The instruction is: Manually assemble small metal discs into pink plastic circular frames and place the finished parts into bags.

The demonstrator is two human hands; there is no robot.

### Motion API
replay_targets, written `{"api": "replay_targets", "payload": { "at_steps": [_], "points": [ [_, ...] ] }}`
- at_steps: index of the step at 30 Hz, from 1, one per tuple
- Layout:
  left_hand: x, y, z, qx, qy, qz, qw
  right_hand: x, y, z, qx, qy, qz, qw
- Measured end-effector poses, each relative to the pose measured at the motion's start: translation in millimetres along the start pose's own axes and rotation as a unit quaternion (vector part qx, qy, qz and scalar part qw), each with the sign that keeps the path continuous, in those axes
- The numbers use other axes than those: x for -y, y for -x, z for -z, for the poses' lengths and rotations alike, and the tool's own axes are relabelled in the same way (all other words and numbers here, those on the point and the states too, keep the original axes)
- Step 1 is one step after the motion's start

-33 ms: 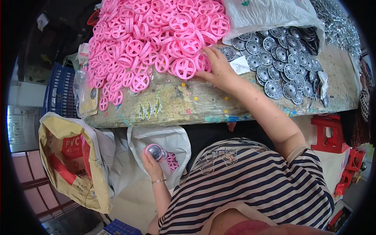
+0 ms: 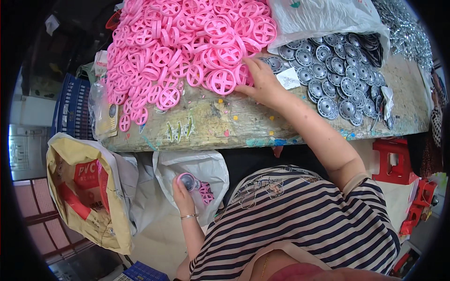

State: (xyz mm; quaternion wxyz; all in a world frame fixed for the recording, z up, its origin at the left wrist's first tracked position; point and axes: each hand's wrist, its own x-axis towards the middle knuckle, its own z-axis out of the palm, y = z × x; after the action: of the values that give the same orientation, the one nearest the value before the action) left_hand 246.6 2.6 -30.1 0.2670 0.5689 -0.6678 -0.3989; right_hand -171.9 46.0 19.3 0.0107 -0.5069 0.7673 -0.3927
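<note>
Paint-spotted table (image 2: 255, 119), near red stool (image 2: 392, 161), bears pink rings (image 2: 221, 82).

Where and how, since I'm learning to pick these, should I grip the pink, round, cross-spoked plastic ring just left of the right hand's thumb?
Probably pinch the ring by its thin near rim, coming from the front: that edge faces the paint-spotted wooden table, while similar pink rings crowd its far side.

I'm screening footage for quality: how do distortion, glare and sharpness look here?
Head view: the table's front edge bows, fisheye-style; the picture's corners fall to black; bright glints speckle the silver tinsel; the right hand and pink wheels look reasonably sharp.
</note>
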Motion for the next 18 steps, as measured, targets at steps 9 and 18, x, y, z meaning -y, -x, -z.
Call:
{"api": "replay_targets", "payload": {
  "at_steps": [9,18],
  "points": [
    [-86.1,-21.5,-84.8,0.168,0.227,-0.096,0.954,28.3,10.1,53.2,0.098,-0.168,-0.063,0.979],
    [-169.7,-42.9,-183.2,0.301,0.519,0.025,0.799,31.8,51.7,52.3,0.113,-0.113,0.086,0.983]
  ]
}}
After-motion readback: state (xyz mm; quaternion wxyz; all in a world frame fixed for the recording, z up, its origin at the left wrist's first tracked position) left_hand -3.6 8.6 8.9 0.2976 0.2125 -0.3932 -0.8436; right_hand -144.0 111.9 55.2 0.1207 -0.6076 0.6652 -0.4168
